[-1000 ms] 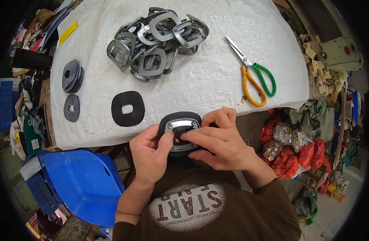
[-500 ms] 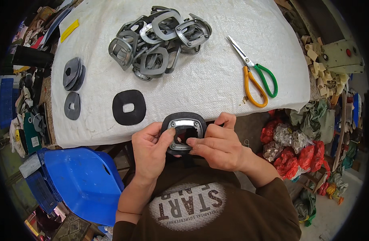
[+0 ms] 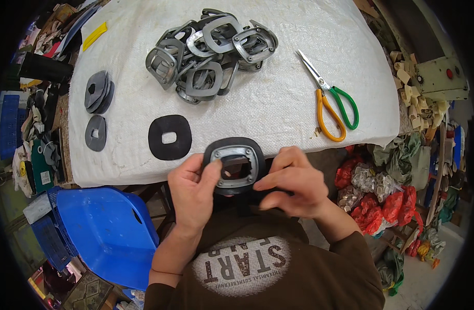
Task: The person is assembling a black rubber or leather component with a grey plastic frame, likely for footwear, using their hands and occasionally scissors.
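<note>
My left hand (image 3: 192,199) grips a silvery metal frame (image 3: 239,183) by its left side, thumb on top. Behind the frame lies a black rounded-square pad (image 3: 232,141), whose rim shows all around. Its centre opening is partly filled by a ragged dark edge. My right hand (image 3: 297,188) is at the lower right of the frame, thumb and fingers apart; a fingertip is at the pad's edge, and whether it touches I cannot tell. Another black pad (image 3: 183,138) with a small rectangular hole lies flat on the table, up and left of my hands.
On the white-covered table (image 3: 278,111) sit a heap of metal frames (image 3: 203,89), scissors (image 3: 322,83) with orange and green handles, a stack of grey pads (image 3: 98,90), a single grey pad (image 3: 96,142) and a yellow strip (image 3: 94,36). A blue tub (image 3: 100,222) stands lower left.
My right hand has drawn back from the frame's opening toward the right, its thumb now apart from the fingers. The frame and pad in my left hand have shifted slightly up and left.
</note>
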Action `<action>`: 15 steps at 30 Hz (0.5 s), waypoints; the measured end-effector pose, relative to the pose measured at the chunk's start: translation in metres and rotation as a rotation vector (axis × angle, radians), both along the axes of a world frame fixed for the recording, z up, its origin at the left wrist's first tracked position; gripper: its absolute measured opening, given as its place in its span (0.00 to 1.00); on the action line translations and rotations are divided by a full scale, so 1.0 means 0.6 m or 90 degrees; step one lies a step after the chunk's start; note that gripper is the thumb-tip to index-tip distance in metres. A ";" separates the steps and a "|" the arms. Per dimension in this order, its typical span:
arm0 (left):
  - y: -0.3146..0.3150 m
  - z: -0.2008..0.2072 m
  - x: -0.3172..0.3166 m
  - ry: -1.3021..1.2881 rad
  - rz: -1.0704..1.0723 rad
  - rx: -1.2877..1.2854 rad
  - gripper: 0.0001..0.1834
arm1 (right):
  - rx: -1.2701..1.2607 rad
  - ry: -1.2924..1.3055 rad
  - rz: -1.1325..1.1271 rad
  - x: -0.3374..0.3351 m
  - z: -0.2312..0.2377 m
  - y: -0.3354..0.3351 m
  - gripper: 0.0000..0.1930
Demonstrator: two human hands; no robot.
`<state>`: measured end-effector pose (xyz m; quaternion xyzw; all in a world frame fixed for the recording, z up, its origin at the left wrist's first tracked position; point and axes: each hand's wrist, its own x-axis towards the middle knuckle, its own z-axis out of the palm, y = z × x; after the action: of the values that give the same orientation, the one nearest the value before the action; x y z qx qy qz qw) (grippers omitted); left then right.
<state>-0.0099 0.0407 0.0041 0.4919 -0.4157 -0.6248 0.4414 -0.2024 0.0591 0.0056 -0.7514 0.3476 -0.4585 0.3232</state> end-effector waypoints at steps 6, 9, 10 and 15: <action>-0.008 0.003 0.004 0.037 0.013 0.046 0.05 | 0.036 -0.094 -0.140 -0.003 -0.002 -0.005 0.13; -0.008 0.003 0.005 0.038 0.010 0.065 0.06 | 0.010 -0.073 -0.164 -0.012 -0.005 -0.012 0.14; -0.008 0.004 0.005 0.047 0.010 0.078 0.06 | -0.021 -0.025 -0.187 -0.019 -0.006 -0.017 0.15; -0.012 0.006 0.013 0.050 0.014 0.087 0.06 | -0.089 0.396 -0.559 -0.115 -0.005 -0.050 0.17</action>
<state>-0.0024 0.0337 0.0079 0.5002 -0.3490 -0.6659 0.4295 -0.2713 0.0290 0.0028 -0.6551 0.6770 -0.3286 -0.0675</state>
